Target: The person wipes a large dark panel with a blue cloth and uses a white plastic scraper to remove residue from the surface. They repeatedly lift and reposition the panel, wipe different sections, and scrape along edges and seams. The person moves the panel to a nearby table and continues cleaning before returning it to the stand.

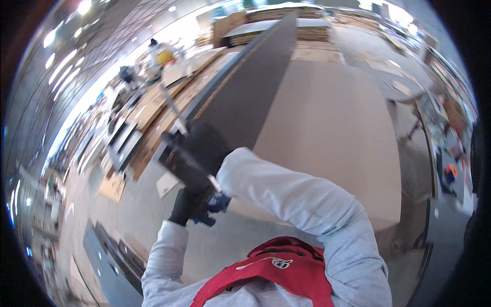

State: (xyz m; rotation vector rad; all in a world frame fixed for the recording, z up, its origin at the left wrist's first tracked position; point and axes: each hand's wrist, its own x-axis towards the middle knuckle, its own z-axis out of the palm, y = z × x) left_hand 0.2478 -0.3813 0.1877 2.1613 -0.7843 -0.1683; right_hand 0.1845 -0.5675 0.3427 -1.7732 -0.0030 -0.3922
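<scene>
A long dark board [249, 92] with a bluish edge runs away from me along the left of a sheet of brown cardboard [326, 126]. Both my hands, in black gloves, meet at its near end. My left hand [191, 199] is closed around what looks like a bar clamp with blue parts [218, 202]. Beside it, my right hand [205, 147] reaches across my body to the near end of the board and the clamp's metal bar [170, 101]. Motion blur hides the right fingers, so their grip is unclear.
Stacked boards [153, 107] lie along the left. Dark panels [111, 261] lean at the lower left. A person [163, 55] works at the far left. More board stacks [312, 30] stand beyond the far end. At the right is a cluttered bench [452, 153].
</scene>
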